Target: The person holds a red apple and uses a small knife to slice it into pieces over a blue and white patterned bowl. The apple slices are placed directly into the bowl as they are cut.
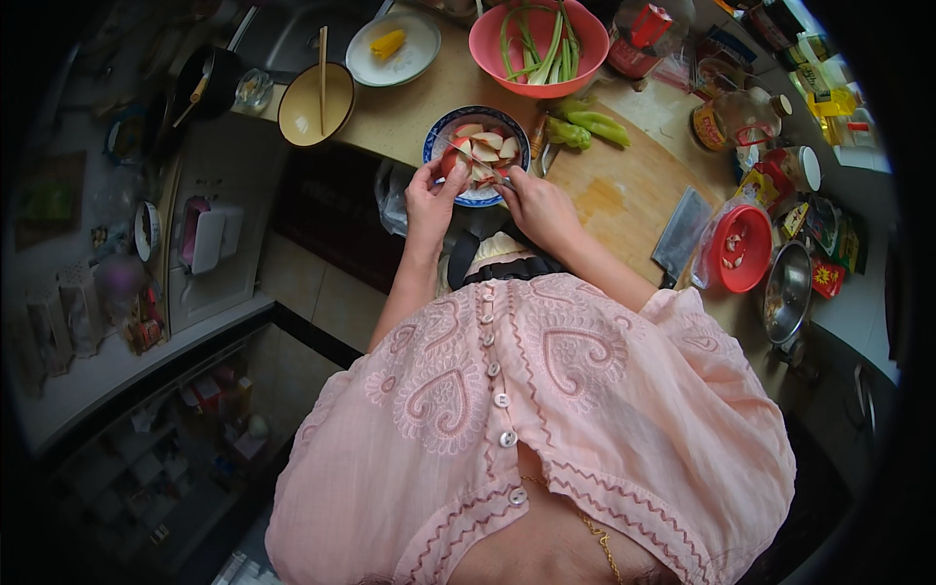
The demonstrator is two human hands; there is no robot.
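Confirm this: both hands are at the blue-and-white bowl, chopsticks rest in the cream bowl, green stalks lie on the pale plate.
No: the head view shows the green stalks in the pink bowl, not on the pale plate. The rest holds: left hand and right hand are at the blue-and-white bowl, chopsticks in the cream bowl.

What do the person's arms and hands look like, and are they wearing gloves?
No gloves: the left hand and right hand are both bare, each with a thumb and fingers. The forearms are bare too, with no watch or bracelet showing. Higher up are loose, pale pink sleeves with stitched swirls. Rings would be too small to tell.
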